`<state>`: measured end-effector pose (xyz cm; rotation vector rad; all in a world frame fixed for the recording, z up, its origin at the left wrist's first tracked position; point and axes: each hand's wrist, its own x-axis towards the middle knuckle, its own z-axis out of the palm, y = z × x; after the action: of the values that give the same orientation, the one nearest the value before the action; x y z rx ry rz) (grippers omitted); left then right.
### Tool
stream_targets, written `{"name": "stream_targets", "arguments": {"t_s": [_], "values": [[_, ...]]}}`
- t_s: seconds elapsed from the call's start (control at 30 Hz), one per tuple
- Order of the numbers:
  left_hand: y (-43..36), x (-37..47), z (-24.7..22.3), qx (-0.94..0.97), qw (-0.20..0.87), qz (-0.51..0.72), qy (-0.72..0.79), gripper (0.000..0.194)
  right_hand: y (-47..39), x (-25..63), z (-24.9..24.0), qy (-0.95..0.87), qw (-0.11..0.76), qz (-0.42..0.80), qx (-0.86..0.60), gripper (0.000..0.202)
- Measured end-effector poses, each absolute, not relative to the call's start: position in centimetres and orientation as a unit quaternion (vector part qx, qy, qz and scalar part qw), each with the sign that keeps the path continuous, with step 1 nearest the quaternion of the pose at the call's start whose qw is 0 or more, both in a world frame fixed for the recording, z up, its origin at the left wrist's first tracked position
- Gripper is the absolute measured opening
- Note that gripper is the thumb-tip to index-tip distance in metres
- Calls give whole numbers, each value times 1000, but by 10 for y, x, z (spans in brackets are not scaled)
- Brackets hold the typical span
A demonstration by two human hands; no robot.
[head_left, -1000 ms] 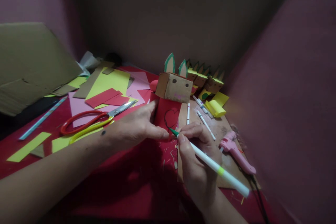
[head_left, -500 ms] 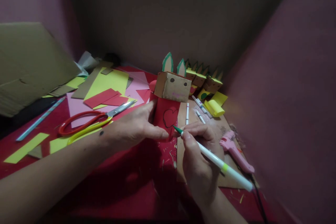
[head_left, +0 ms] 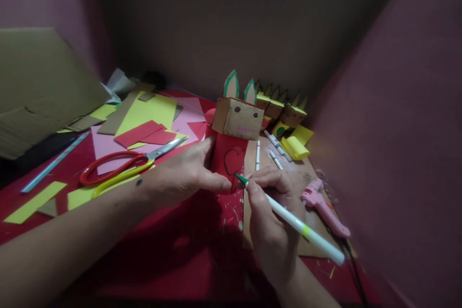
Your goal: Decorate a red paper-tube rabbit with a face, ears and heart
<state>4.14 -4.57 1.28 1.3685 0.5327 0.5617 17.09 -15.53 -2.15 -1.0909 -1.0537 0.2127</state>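
Your left hand (head_left: pixel 191 166) clasps the red paper body (head_left: pixel 231 145), apparently steadying it against the green-tipped marker (head_left: pixel 288 215) your right hand (head_left: pixel 274 211) pinches beside the heart outline (head_left: pixel 234 161).

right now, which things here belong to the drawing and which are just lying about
In the job:
white green-tipped marker, in the right hand
red-bodied, cardboard-headed figure, held by the left hand

Lying about:
red-and-yellow-handled metal scissors
pink glue gun
pale-blue striped straw
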Motion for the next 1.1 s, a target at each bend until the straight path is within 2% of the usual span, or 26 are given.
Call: {"name": "stream_targets", "arguments": {"t_s": [0.53, 0.9, 1.1], "values": [[-46, 42, 13, 615, 707, 249, 244, 51, -157, 170, -24, -499, 703, 108, -496, 15], [-44, 43, 7, 609, 717, 249, 229, 61, -157, 170, -24, -504, 721, 115, -462, 15], [-43, 43, 8, 612, 714, 258, 223, 65, -157, 168, -22, -498, 706, 114, -491, 14]]}}
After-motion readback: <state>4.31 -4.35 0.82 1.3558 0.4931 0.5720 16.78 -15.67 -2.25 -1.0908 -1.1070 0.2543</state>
